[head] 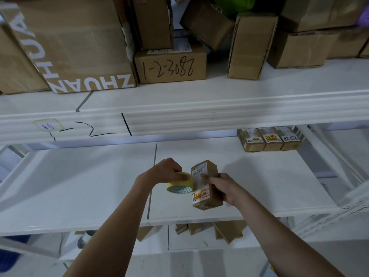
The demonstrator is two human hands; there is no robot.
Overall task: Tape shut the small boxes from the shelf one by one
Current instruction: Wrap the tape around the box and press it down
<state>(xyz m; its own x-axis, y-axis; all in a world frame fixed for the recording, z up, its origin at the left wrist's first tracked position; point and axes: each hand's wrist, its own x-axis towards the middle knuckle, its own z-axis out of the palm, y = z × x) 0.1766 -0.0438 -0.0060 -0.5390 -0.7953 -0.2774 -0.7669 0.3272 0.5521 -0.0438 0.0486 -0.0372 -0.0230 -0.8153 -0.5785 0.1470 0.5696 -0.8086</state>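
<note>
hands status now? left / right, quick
Left hand: grips the yellow tape roll, held against the box.
Right hand: holds the small cardboard box above the middle shelf.

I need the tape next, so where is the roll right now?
In the head view the yellow tape roll is at centre, gripped by the left hand over the middle shelf, right beside the small box held in the right hand.
</note>
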